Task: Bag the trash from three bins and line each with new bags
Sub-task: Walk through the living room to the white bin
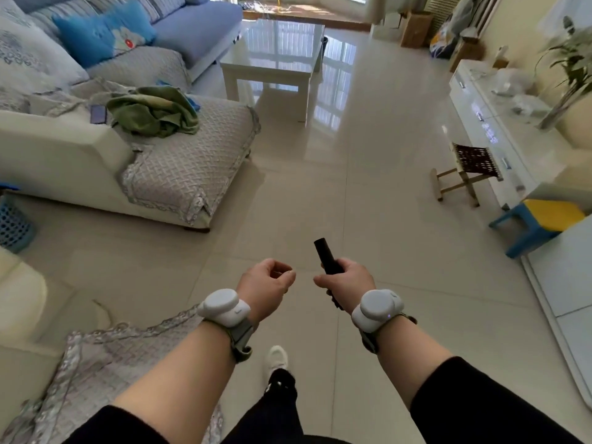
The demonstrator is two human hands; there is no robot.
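Note:
My right hand (347, 278) grips a black roll of trash bags (323, 254), whose end sticks up and forward out of my fist. My left hand (266, 282) hovers just to its left with the fingers curled loosely and nothing in it. A blue mesh bin (12, 224) stands on the floor at the far left, beside the sofa's arm and partly cut off by the frame edge. A dark bin (325, 43) peeks out behind the coffee table far ahead. Both hands are over the bare tile floor.
A sofa (179, 161) with a green cloth and a phone runs along the left. A white coffee table (275, 59) stands ahead. On the right are a TV cabinet (499, 123), a small woven stool (464, 174) and a blue-and-yellow stool (541, 225). My foot (277, 358) shows below.

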